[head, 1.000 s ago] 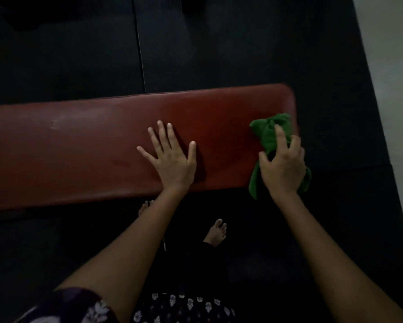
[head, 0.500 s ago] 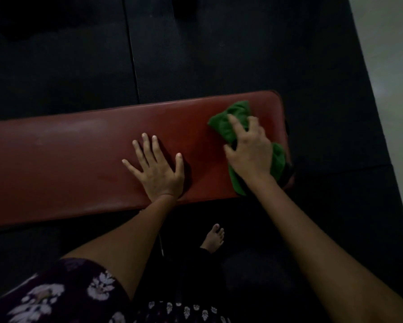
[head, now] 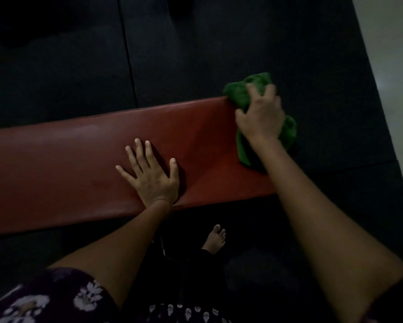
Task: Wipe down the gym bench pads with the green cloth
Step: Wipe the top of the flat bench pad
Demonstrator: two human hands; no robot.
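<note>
A long red bench pad (head: 67, 159) runs across the view from the left edge to its right end. My left hand (head: 150, 174) lies flat on the pad near its front edge, fingers spread. My right hand (head: 259, 115) grips the bunched green cloth (head: 244, 90) at the pad's far right corner. Part of the cloth sticks out past the far edge, and part hangs below my wrist over the pad's right end.
Dark rubber floor mats (head: 207, 54) surround the bench, with a seam running up from the pad's far edge. A pale floor strip (head: 393, 66) lies at the right. My bare foot (head: 215, 238) stands below the pad's front edge.
My right hand has swept the cloth from the pad's front right corner across its right end to the far right corner. My left hand has stayed pressed flat on the pad.
</note>
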